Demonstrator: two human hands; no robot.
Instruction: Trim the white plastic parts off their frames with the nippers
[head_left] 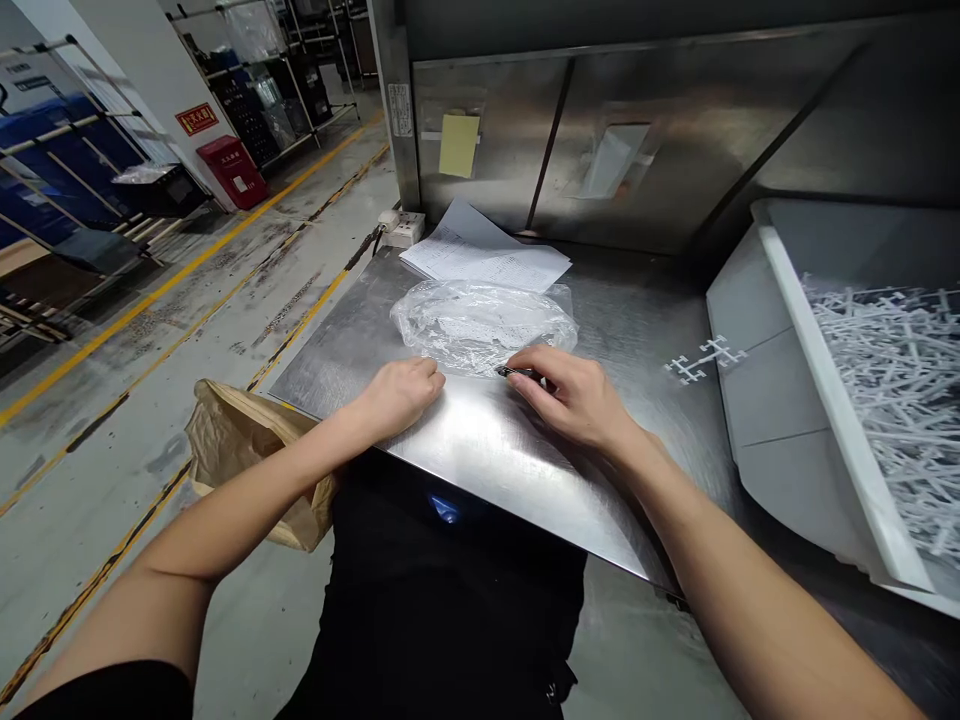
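A clear plastic bag (484, 322) with small white parts inside lies on the steel worktable (480, 440). My left hand (401, 392) rests curled on the table, its fingers pressed on the bag's near edge. My right hand (574, 395) lies just right of it, fingers closed on a small dark tool (517, 373) whose tip touches the bag's near edge. A single white plastic sprue (705, 358) lies loose on the table to the right of my right hand.
A white bin (817, 400) full of white plastic sprues stands tilted at the right. Sheets of paper (487, 255) lie behind the bag. A brown paper sack (240, 440) hangs at the table's left edge. Racks and a red box stand across the aisle.
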